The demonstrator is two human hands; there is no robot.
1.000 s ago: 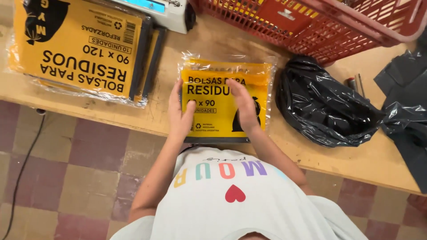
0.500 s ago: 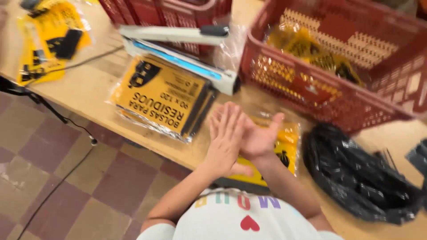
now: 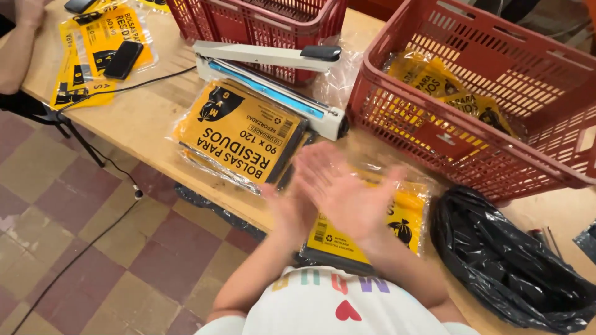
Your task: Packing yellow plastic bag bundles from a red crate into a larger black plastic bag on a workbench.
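Note:
A small yellow packet [image 3: 406, 217] of black bags in clear plastic lies at the near edge of the wooden table [image 3: 155, 118]. My hands hover just above its left half, blurred by motion. My right hand [image 3: 344, 192] is flat with fingers stretched out, lying across my left hand [image 3: 287, 212]. Neither hand holds anything. A larger stack of yellow packets [image 3: 239, 133] lies just left of my hands.
A white and blue heat sealer [image 3: 267, 80] sits behind the larger stack. Red basket [image 3: 472, 155] at right holds yellow packets [image 3: 434, 80]; another red basket [image 3: 248, 25] stands behind. Black bags [image 3: 509, 260] pile at right. Phone [image 3: 124, 59] and another person's arm [image 3: 18, 43] at far left.
My hands left the small packet they were pressing a second ago, rose and came together over it. The view swung left and up, showing the sealer and baskets.

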